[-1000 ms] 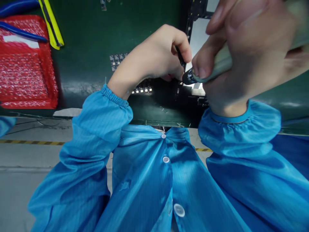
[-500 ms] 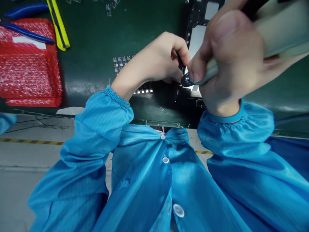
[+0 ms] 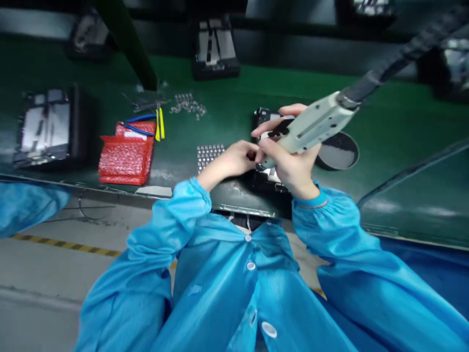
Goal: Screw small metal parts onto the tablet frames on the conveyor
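Green matting covers the long worktop (image 3: pixel 384 122), and from where I stand far more of it shows than a second ago: the person has lifted their head, so the two hands that filled the picture now sit small at the near edge. Little has changed in the hands themselves. The right hand (image 3: pixel 293 166) still wraps a pale grey-green electric screwdriver (image 3: pixel 315 124), its fingers closed firmly round the barrel, its dark sleeved cable (image 3: pixel 403 51) running up to the right. The tool's tip points down at a flat black board assembly (image 3: pixel 266 117) lying on the worktop just under both hands. The left hand (image 3: pixel 236 159) stays beside the tip with its fingers (image 3: pixel 246 146) pinched together; whether they hold a small part I cannot tell. To my eye the work on the board is simply going on, with the same hold. Just left of the hand lies a grey grid of tiny parts (image 3: pixel 209 151). Farther left are a red bubble-wrap pouch (image 3: pixel 126 159), blue-handled pliers (image 3: pixel 137 128) and a yellow tool (image 3: pixel 160 124). A round dark dish (image 3: pixel 339 152) sits right of the board, and a dark tray of silvery plates (image 3: pixel 46 124) rests at the far left.
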The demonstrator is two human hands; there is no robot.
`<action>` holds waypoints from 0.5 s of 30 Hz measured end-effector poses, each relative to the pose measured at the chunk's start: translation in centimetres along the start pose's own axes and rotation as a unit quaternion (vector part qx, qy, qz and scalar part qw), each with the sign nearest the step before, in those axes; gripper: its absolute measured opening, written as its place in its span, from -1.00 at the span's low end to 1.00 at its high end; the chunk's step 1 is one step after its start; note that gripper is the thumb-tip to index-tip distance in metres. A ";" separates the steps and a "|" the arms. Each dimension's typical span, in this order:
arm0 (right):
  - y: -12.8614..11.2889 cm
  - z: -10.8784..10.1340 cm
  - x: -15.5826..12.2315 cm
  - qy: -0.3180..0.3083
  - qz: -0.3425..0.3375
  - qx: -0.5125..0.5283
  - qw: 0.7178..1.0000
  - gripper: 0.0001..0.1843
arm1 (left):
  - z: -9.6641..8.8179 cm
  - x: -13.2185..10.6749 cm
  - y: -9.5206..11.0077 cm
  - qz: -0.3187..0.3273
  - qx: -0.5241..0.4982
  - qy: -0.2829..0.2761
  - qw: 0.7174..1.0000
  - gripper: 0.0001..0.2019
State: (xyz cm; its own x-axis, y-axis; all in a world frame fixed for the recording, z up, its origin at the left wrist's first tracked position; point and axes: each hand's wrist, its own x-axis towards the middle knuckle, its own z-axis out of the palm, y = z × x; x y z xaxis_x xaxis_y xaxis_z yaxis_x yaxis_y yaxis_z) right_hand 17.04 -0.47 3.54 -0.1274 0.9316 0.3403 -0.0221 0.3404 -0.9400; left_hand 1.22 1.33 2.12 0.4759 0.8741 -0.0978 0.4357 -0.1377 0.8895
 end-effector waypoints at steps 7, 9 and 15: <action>-1.4 -9.5 2.7 0.227 -0.115 -0.003 0.967 -0.28 | 6.8 -7.6 0.9 -0.013 0.230 0.070 0.971 -0.23; -0.5 -12.5 3.4 0.285 -0.110 -0.014 0.952 -0.27 | 7.6 -7.8 0.3 -0.012 0.195 0.101 0.976 -0.43; 3.2 -16.9 3.9 0.396 -0.100 -0.036 0.912 -0.30 | 5.8 -4.7 1.1 -0.076 -0.364 0.177 0.911 -0.07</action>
State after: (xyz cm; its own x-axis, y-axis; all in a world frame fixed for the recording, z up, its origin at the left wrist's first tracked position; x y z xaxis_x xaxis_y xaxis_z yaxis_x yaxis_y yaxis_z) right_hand 33.28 6.38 2.21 0.6291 0.6402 0.4409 0.1026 0.4938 -0.8635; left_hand 3.91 -5.65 0.97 0.1193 0.9707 -0.2086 -0.2072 0.2298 0.9509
